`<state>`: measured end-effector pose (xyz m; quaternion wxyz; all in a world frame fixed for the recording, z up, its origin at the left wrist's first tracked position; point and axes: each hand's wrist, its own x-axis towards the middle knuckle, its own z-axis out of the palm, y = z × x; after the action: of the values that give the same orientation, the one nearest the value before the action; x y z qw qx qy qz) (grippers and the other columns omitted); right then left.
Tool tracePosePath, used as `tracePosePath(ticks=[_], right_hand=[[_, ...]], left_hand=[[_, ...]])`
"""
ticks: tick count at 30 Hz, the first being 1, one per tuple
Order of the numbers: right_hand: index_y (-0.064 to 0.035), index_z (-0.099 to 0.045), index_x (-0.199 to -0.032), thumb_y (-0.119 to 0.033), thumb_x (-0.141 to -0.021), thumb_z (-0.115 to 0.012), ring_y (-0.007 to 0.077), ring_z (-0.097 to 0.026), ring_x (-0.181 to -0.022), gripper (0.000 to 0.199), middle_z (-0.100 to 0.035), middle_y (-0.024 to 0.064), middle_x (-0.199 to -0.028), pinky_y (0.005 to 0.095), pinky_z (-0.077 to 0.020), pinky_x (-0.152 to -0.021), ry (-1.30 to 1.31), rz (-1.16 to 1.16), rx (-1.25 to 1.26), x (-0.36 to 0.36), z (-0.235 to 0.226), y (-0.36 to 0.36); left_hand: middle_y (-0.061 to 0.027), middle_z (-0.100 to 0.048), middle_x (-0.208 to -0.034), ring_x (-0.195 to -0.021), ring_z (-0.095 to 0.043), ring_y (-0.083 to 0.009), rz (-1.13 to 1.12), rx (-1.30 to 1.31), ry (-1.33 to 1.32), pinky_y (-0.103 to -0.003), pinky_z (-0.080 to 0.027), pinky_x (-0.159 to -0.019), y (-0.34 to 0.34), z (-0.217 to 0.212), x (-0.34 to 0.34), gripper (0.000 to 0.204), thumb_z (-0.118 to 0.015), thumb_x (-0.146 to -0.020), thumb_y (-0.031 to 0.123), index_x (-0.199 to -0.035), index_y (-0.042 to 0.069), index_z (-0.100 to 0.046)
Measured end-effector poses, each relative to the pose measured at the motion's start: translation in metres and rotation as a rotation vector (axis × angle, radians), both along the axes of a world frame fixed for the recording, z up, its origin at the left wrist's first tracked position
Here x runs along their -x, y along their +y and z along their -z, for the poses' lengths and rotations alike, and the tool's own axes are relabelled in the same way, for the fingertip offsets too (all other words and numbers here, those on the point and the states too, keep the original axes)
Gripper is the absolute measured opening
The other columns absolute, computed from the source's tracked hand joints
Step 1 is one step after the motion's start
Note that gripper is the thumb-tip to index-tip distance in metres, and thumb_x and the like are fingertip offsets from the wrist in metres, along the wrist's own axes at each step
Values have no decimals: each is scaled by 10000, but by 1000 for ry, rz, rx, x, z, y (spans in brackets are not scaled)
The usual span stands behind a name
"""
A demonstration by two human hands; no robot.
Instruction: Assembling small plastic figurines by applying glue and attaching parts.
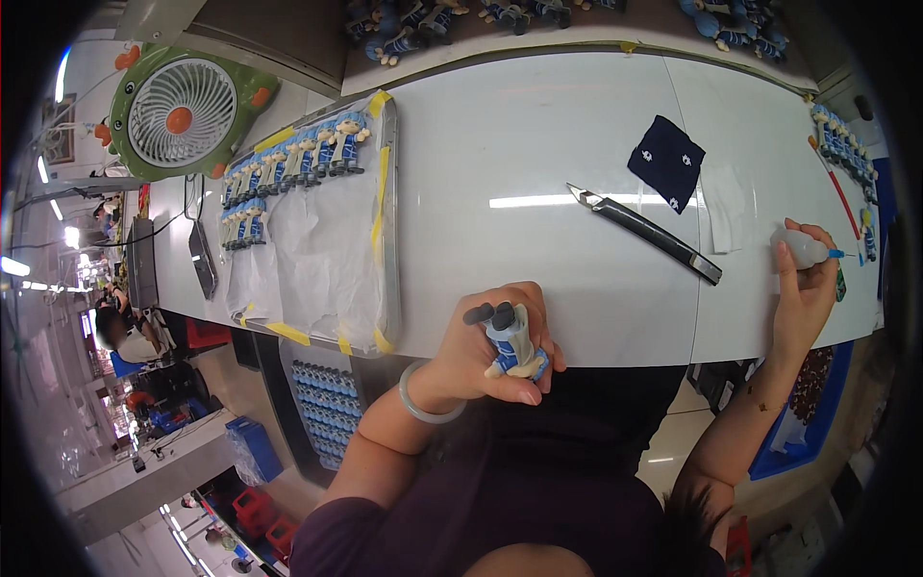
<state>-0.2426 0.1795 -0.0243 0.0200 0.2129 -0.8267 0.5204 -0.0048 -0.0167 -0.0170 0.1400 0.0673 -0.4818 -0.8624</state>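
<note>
My left hand [500,351] is closed round a small blue and white figurine [512,338], held upside down near the table's front edge with its dark feet pointing up. At the right, my right hand [810,279] grips a translucent squeeze bottle [804,247] with a blue tip and a thin needle, which points right. A black utility knife [654,234] lies between my hands, its blade end to the upper left. Beyond it is a dark blue cloth square [666,162] with small white marks, beside a white strip [723,207].
At the left, a tray [389,231] lined with paper and yellow tape holds rows of figurines [298,159]. A green fan [180,115] stands behind it. More figurines [844,144] and a red stick [838,192] lie far right. A shelf [500,48] of figurines runs along the back.
</note>
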Motion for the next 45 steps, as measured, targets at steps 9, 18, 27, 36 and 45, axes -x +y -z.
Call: tracePosePath(ticks=[9, 18, 27, 36, 45], right_hand=[[-22, -465, -1061, -133, -758, -618, 178, -512, -939, 357, -553, 132, -1020, 277, -397, -818, 93, 38, -111, -9, -7, -7], [-28, -407, -963, -17, -780, -500, 44, -397, -588, 207, -472, 25, -701, 182, -327, -520, -734, -786, 322, -110, -42, -41], [-50, -361, -943, -15, -787, -502, 34, -394, -490, 213, -491, 32, -659, 168, -283, -417, -1512, -881, 428, -113, -18, -75], [-40, -384, -886, 22, -745, -513, 33, -365, -444, 201, -468, 16, -650, 175, -253, -369, -1601, -921, 407, -110, -16, -81], [-55, -385, -856, 32, -742, -529, 26, -357, -434, 203, -446, -2, -639, 163, -248, -366, -1645, -974, 352, -105, -18, -84]], left_hand=[[-66, -496, -693, -544, -601, -191, 26, -12, -12, -310, -509, -581, -1, -2, -2, 438, -813, -532, 223, -749, 50, -474], [-108, -520, -928, -810, -576, -197, 113, -136, 2, -291, -502, -649, 1, -2, -5, 460, -771, -584, 131, -950, -26, -541], [-73, -462, -1003, -878, -497, -156, 76, 44, -119, -269, -421, -744, -2, 0, -7, 456, -754, -616, 158, -998, -12, -571], [-67, -468, -981, -900, -458, -154, 87, 25, -106, -271, -384, -766, -2, 0, -6, 498, -767, -594, 167, -1016, -12, -572], [-52, -462, -937, -857, -444, -140, 121, -6, -80, -257, -381, -733, -4, -1, -7, 465, -767, -598, 160, -989, -14, -585]])
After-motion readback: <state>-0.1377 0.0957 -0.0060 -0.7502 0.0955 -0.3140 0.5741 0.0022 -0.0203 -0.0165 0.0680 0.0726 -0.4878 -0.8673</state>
